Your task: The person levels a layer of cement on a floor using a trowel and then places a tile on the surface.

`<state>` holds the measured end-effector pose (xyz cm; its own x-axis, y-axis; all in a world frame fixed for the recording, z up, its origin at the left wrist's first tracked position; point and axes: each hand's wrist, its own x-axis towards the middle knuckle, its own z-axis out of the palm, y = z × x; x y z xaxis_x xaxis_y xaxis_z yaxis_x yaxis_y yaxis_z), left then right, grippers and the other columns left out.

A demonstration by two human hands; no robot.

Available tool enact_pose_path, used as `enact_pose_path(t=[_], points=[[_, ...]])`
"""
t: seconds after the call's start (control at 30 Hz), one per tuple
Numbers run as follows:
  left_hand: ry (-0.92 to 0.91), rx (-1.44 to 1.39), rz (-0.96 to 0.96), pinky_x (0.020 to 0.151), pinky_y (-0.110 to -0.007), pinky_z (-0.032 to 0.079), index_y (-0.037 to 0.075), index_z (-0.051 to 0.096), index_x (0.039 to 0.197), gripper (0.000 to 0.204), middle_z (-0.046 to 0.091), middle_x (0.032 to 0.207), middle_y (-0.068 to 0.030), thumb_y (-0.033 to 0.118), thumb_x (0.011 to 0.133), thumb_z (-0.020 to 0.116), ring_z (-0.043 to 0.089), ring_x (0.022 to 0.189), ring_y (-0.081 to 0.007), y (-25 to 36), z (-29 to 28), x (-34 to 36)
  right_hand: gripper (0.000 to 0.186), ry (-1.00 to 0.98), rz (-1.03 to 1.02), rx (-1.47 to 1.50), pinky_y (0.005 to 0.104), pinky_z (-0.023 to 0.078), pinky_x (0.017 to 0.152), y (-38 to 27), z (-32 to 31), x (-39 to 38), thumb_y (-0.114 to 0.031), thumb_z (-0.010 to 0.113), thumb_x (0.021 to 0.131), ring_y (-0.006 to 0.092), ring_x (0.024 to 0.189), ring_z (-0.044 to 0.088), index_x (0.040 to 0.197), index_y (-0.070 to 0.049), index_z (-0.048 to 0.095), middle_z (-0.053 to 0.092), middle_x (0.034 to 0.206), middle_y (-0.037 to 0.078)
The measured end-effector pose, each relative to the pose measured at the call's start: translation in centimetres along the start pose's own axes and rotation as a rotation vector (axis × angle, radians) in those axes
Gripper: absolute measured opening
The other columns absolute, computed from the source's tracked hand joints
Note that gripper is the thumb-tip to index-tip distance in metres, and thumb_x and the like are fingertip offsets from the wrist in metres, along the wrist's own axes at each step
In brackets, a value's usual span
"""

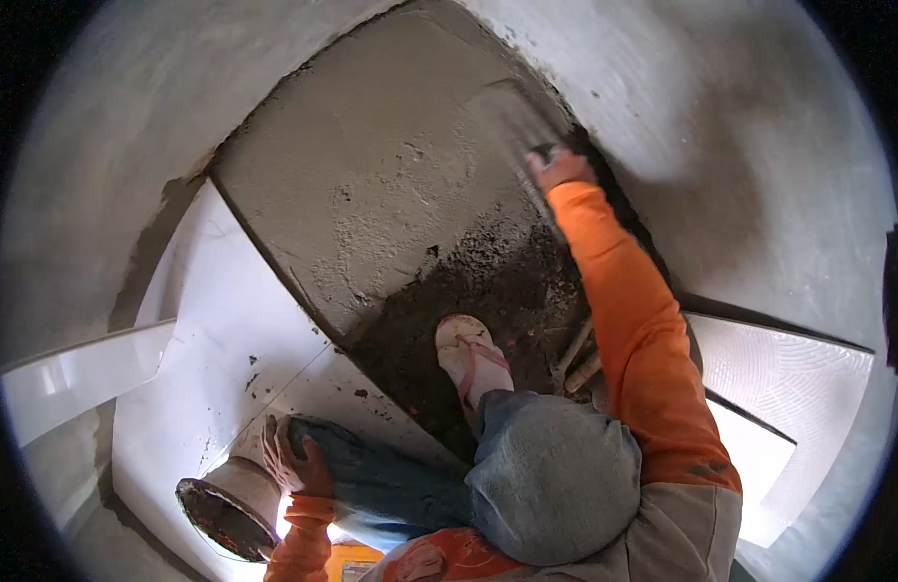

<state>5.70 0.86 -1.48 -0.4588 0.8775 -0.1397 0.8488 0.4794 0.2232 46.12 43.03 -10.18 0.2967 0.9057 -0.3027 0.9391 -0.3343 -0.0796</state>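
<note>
My right hand point(562, 167) is closed round the handle of a plastering trowel point(515, 118), which is smeared by motion. Its long blade lies over the wet grey mortar bed point(371, 116), close to the right wall. The far mortar looks smooth, while its near edge is rough and crumbly. Down at the lower left, my left hand point(301, 468) rests with fingers stretched out on my bent knee. Right beside it a mortar-crusted bucket point(247, 482) leans with its mouth turned to the left.
Large white tiles point(226, 310) cover the floor on the left, spotted with mortar crumbs. My sandalled foot point(473, 359) stands on dark soil before the mortar. Stick-like handles point(583, 364) lie near my right arm. White tiles point(788, 388) lean by the right wall point(759, 145).
</note>
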Motion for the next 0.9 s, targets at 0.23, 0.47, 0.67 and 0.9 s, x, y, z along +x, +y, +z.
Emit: enact_pose_path(t=[0.23, 0.47, 0.67, 0.9], points=[[0.004, -0.03, 0.01, 0.105, -0.047, 0.029, 0.01, 0.055, 0.121, 0.044, 0.048, 0.134, -0.016, 0.022, 0.079, 0.058, 0.041, 0.126, -0.0357, 1.9, -0.1, 0.8, 0.072, -0.072, -0.273, 0.093, 0.0461, 0.044, 0.095, 0.8, 1.7, -4.9, -0.057, 0.052, 0.083, 0.0422, 0.107, 0.056, 0.116, 0.007, 0.056, 0.058, 0.113, 0.03], [0.009, -0.05, -0.034, 0.106, -0.047, 0.027, 0.009, 0.056, 0.12, 0.046, 0.049, 0.133, -0.0155, 0.02, 0.075, 0.058, 0.04, 0.127, -0.0351, 1.4, -0.7, 0.4, 0.061, -0.52, -0.695, -0.016, 0.0488, 0.048, 0.083, -4.8, 1.8, -19.1, -0.055, 0.055, 0.083, 0.0447, 0.093, 0.061, 0.106, 0.001, 0.061, 0.064, 0.094, 0.027], [0.045, -0.059, -0.024, 0.106, -0.047, 0.027, 0.009, 0.056, 0.12, 0.046, 0.049, 0.133, -0.0156, 0.019, 0.075, 0.058, 0.04, 0.127, -0.0354, 1.7, -0.9, 0.5, 0.059, 0.023, -0.584, -0.1, 0.0508, 0.05, 0.077, -5.0, -0.7, -9.9, -0.055, 0.052, 0.085, 0.0433, 0.086, 0.064, 0.11, -0.002, 0.059, 0.065, 0.09, 0.026], [0.029, -0.05, -0.05, 0.107, -0.047, 0.026, 0.01, 0.056, 0.12, 0.046, 0.049, 0.132, -0.0156, 0.018, 0.075, 0.058, 0.04, 0.127, -0.0352, 1.6, -0.7, 0.8, 0.057, -0.074, -0.744, -0.249, 0.0507, 0.051, 0.076, -8.2, 1.7, -9.2, -0.056, 0.053, 0.085, 0.0454, 0.086, 0.063, 0.11, -0.005, 0.059, 0.065, 0.088, 0.027]])
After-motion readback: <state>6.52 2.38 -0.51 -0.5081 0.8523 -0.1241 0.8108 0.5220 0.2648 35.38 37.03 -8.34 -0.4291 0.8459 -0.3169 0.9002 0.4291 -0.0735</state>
